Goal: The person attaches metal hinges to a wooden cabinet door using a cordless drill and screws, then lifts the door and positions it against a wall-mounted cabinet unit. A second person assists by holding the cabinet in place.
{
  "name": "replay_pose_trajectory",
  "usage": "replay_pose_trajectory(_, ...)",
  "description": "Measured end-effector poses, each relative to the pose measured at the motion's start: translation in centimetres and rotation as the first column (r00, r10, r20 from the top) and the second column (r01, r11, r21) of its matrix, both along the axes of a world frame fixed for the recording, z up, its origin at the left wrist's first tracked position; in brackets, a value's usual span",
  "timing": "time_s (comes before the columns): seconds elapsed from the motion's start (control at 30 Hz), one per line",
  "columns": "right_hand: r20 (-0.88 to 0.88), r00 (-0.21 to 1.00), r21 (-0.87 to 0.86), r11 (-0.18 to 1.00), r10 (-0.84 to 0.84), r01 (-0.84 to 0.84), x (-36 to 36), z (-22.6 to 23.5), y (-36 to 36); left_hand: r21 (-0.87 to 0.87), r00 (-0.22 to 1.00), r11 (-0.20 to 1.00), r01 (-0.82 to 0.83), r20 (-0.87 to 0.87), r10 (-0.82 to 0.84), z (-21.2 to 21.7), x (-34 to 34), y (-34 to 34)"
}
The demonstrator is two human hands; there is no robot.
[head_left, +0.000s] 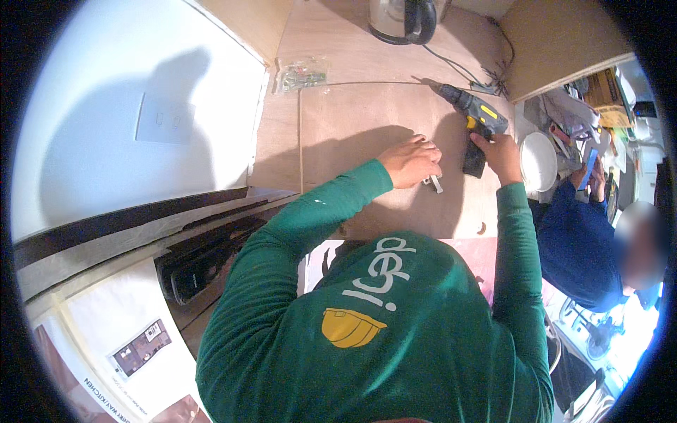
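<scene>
Nearest my camera is the wearer's green sweatshirt (437, 345). Beyond it, a cordless drill (481, 109) is over the right side of the plywood panel (345, 134), chuck pointing far-left. My right hand (502, 156) is at its grip, thumb laid across; the other fingers are hidden, so I can't tell how tightly they close. My left hand (411, 162) has its fingers curled, seemingly pinching a small metal fitting (434, 184).

I'd judge the drill rigid and heavy, best held around its handle; the fitting looks light, hard and perhaps slippery, better taken by its edges. White lettering and a yellow hard-hat emblem mark the sweatshirt; the drill's yellow label is too small to read; the printed sheet (116, 310) carries captions beside a plan picture.
</scene>
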State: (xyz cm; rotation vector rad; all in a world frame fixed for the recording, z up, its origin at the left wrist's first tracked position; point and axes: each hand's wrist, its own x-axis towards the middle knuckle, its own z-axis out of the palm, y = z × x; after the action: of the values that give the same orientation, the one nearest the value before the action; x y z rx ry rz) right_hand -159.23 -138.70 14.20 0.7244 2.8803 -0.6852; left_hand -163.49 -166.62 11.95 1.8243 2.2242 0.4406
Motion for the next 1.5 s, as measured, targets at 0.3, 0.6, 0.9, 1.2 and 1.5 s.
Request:
replay_pose_trajectory(0.3, -0.390, 0.921, -0.070, 0.996, 0.017, -0.048, 8.5, 3.4, -5.1, 0.154, 0.500, 0.476, -0.866, 0.252, 0.828, -2.7, -19.1, -11.9)
replay_pose_trajectory(0.6, -0.394, 0.912, -0.165, 0.968, 0.113, -0.191, 13.9, 0.3, -8.8, -0.119, 0.604, 0.600, -0.791, -0.311, 0.734, -4.7, -25.7, -16.8)
replay_pose_trajectory(0.9, -0.384, 0.857, 0.080, 0.936, 0.345, -0.341, 7.1, -4.9, -13.0, 0.000, 0.651, 0.678, -0.735, -0.283, 0.705, -9.1, -29.3, -20.2)
replay_pose_trajectory(1.2, -0.365, 0.919, -0.170, 0.959, 0.151, -0.225, 16.4, -1.9, -10.7, 0.102, 0.653, 0.670, -0.736, -0.158, 0.741, -10.2, -31.1, -20.6)
replay_pose_trajectory(1.5, 0.087, 0.897, -0.881, 0.387, -0.434, 0.272, 29.2, -3.7, -4.0, 0.135, 0.127, 0.035, -0.990, 0.977, -0.170, -5.9, -33.6, -25.1)
